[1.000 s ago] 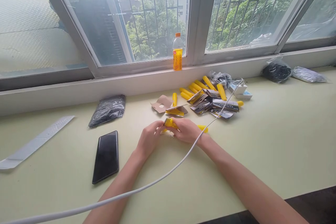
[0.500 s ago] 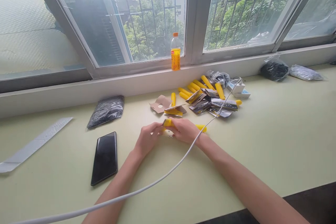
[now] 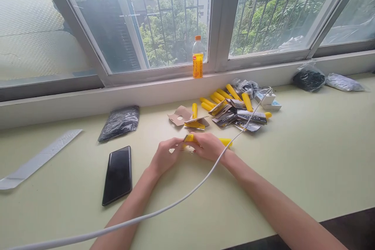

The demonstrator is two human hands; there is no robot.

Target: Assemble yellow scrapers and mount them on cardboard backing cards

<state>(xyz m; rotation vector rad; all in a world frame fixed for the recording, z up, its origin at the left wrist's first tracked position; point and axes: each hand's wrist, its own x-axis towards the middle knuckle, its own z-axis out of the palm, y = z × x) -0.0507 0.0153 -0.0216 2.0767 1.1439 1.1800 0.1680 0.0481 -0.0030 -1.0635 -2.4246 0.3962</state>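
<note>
A yellow scraper (image 3: 226, 142) lies crosswise in my two hands, its handle end sticking out to the right past my right wrist. My left hand (image 3: 165, 155) is closed, fingers pinching the scraper's head from the left. With bent fingers, my right hand (image 3: 208, 146) grips the same scraper and covers its middle. Small shiny bits (image 3: 191, 152), perhaps screws, show just below the fingertips; their details are too small to tell. Just beyond my hands is another yellow scraper (image 3: 194, 111) by an opened brown card (image 3: 179, 116) with a round hole.
Several yellow scrapers (image 3: 233, 92) with printed cards are heaped behind. A white cable (image 3: 175, 204) crosses in front of my forearms, up to a charger (image 3: 267, 98). A phone (image 3: 117, 175) and a bagged dark item (image 3: 119, 124) lie left. A drink bottle (image 3: 197, 58) stands by the window.
The view has shifted slightly, moving everything a little to the right in the picture. My hands keep nearly the same grip on the scraper.
</note>
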